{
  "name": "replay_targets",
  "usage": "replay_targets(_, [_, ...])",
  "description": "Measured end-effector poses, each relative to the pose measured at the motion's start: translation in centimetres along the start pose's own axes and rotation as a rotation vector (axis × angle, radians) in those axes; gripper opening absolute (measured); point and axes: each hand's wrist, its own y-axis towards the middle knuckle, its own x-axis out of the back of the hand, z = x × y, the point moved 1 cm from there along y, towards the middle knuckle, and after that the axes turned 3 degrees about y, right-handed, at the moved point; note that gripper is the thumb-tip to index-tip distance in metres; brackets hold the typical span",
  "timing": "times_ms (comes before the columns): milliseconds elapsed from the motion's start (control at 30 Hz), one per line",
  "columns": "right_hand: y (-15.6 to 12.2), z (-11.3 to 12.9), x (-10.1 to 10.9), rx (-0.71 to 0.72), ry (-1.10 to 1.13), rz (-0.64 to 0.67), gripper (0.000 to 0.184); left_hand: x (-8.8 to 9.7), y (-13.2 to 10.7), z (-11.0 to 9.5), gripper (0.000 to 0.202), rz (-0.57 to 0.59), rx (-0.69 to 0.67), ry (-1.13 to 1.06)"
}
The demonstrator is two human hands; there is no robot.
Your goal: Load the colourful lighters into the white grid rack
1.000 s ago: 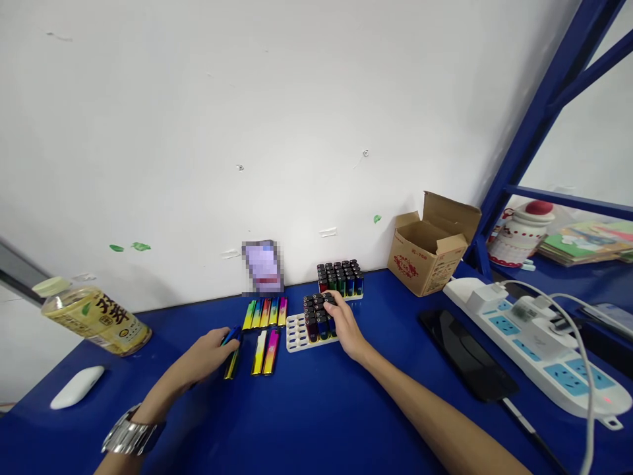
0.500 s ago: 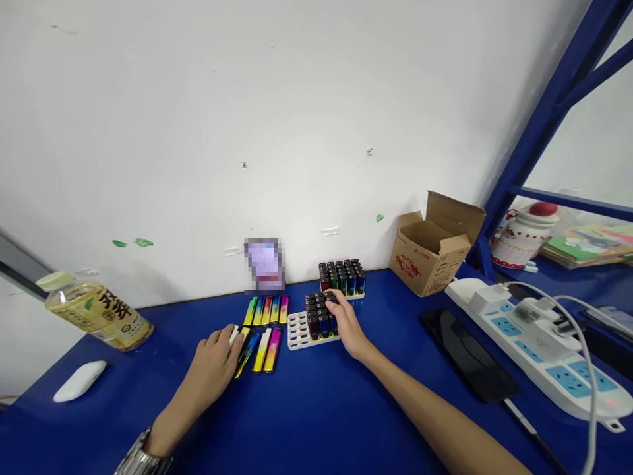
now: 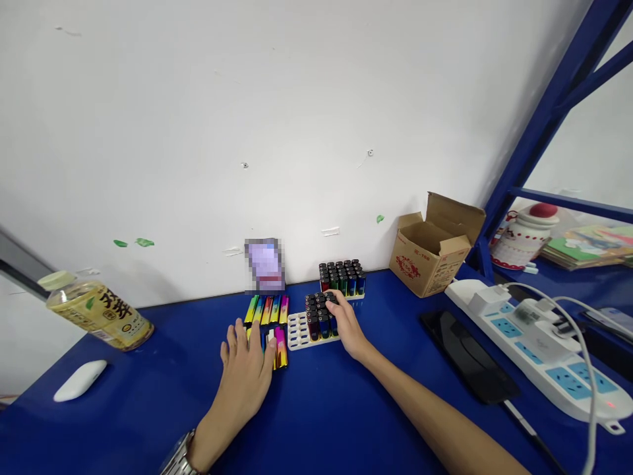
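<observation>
Lighters (image 3: 281, 346) in the near row lie on the blue table (image 3: 346, 422), partly under the left hand (image 3: 244, 373), whose fingers are spread apart over them and clamped on none; how hard the palm presses, I cannot tell. That hand has just loosened its pinch at the row's left end and flattened across it, so the loose pieces appear gathered more squarely, a gain in order rather than in number. Against half a second ago, the row's magenta end has slid rightward, closer to the white tray (image 3: 299, 346). Just beyond, the right hand (image 3: 346, 323) curls about the side of the standing lighters (image 3: 313, 328) in that tray, placed as it was; its fingertips are hidden, so whether it grips is unclear. Farther back, a second row (image 3: 266, 310) lies unchanged, and upright rear lighters (image 3: 341, 280) stand near the wall (image 3: 321, 132).
</observation>
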Motion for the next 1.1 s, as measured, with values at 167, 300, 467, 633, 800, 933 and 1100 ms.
replay_targets(167, [0.0, -0.1, -0.1, 0.005, 0.016, -0.001, 0.024, 2.7, 2.0, -4.6, 0.032, 0.081, -0.230, -0.368])
replay_targets(300, [0.0, 0.1, 0.0, 0.031, 0.012, -0.004, 0.023, 2.4, 2.8, -7.0, 0.022, 0.089, -0.332, -0.449])
replay_targets(467, [0.0, 0.1, 0.0, 0.020, 0.001, 0.003, 0.023, 2.3, 2.9, -7.2, 0.015, 0.029, -0.222, -0.620])
replay_targets(633, [0.1, 0.1, 0.0, 0.023, -0.003, -0.005, 0.023, 2.1, 3.6, -6.8, 0.013, 0.042, -0.090, -0.594])
replay_targets(800, [0.1, 0.2, 0.0, 0.021, -0.007, -0.012, 0.022, 1.3, 4.2, -7.1, 0.022, 0.083, -0.195, -0.568])
replay_targets(933, [0.0, 0.2, 0.0, 0.016, -0.006, -0.009, 0.024, 2.2, 4.6, -6.6, 0.026, 0.032, -0.009, -0.593])
replay_targets(1100, [0.0, 0.2, 0.0, 0.016, -0.004, -0.007, 0.023, 2.9, 5.0, -6.8, 0.019, 0.078, 0.019, -0.597])
